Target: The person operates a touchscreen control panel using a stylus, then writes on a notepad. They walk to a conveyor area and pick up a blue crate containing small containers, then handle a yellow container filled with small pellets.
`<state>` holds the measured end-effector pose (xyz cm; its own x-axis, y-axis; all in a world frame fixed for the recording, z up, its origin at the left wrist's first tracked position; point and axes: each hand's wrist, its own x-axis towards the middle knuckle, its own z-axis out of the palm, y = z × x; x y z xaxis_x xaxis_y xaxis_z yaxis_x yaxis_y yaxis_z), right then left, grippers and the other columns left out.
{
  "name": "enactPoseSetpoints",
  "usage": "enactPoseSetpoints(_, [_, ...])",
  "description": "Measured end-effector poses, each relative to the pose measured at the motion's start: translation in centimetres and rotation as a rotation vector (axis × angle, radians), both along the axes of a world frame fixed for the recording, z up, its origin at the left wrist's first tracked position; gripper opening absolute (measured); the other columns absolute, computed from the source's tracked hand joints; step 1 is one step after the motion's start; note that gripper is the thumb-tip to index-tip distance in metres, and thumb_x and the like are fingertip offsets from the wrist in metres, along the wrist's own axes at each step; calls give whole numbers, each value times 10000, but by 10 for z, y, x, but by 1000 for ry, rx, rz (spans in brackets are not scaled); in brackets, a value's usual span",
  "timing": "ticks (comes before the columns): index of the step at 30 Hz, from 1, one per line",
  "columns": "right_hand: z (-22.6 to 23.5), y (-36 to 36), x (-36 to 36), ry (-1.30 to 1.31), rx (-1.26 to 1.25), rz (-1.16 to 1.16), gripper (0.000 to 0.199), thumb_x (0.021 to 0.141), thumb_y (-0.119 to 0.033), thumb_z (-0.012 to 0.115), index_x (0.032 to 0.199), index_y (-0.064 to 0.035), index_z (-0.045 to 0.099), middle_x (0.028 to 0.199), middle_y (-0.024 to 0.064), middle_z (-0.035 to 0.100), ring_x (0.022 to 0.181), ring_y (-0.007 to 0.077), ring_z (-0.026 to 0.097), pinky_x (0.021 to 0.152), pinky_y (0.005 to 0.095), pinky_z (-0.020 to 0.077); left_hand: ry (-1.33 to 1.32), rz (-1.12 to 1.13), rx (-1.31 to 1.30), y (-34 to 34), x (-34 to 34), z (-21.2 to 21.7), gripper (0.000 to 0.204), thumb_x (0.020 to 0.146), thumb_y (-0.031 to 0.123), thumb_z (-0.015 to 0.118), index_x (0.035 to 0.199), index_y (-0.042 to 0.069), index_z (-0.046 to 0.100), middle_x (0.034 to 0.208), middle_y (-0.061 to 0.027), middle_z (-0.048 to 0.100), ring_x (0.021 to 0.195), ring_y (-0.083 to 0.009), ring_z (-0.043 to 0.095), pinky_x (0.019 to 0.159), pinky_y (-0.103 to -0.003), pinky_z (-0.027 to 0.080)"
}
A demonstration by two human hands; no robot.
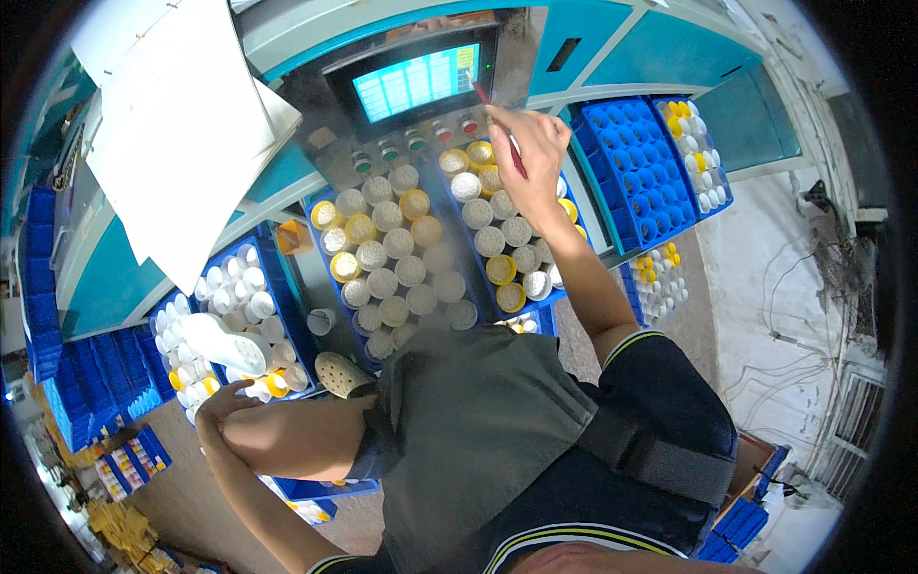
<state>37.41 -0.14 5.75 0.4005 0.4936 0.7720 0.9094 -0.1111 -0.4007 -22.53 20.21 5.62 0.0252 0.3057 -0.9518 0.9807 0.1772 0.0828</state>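
My right hand (531,158) is closed around a slim dark red pen-like stick (517,153). Its tip is at the lit touch screen (416,81), by the right side of the display; whether it touches cannot be made out. My left hand (228,400) lies on my bent bare leg (296,440), its fingers stretched out and holding nothing. Close to it is a white perforated clog-like shoe (225,344) in front of a blue tray of white and yellow cups (277,330). A beige perforated clog (341,375) is to its right.
Below the screen, two blue trays hold white and yellow cups of pale granules (392,249). Coloured push buttons (414,141) line the panel. White paper sheets (177,124) hang at upper left. More blue trays (641,167) stand right. A lone cup (320,321) stands between trays.
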Motion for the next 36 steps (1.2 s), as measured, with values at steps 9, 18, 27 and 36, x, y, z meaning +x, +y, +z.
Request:
enactPoseSetpoints(9, [4, 1, 2, -9, 22, -7, 253, 894, -126, 739, 1144, -95, 756, 955, 52, 728, 976, 215, 646, 979, 415, 335, 6, -4, -1, 1, 3, -2, 672, 931, 155, 748, 1537, 80, 468, 1351, -228, 654, 1190, -292, 675, 1000, -396, 575])
enactPoseSetpoints(18, [6, 0, 4, -32, -3, -27, 218, 924, -143, 731, 1134, -103, 772, 963, 34, 728, 968, 195, 645, 972, 378, 341, 8, -1, 0, 2, 2, -4, 674, 932, 156, 748, 1539, 80, 465, 1345, -230, 657, 1191, -292, 675, 1002, -398, 574])
enactPoseSetpoints(27, [5, 1, 5, -13, 8, -22, 238, 912, -164, 728, 1141, -109, 765, 977, 44, 748, 982, 206, 649, 989, 412, 335, 20, 3, -2, 2, 0, -3, 676, 933, 157, 748, 1540, 80, 462, 1339, -231, 659, 1191, -292, 675, 1004, -399, 573])
enactPoseSetpoints(36, [7, 2, 5, -21, 12, -23, 230, 911, -176, 732, 1126, -104, 765, 956, 39, 748, 978, 206, 654, 990, 413, 336, 23, 3, -3, 2, -2, -4, 678, 934, 159, 747, 1542, 80, 459, 1333, -233, 662, 1191, -292, 675, 1006, -401, 572])
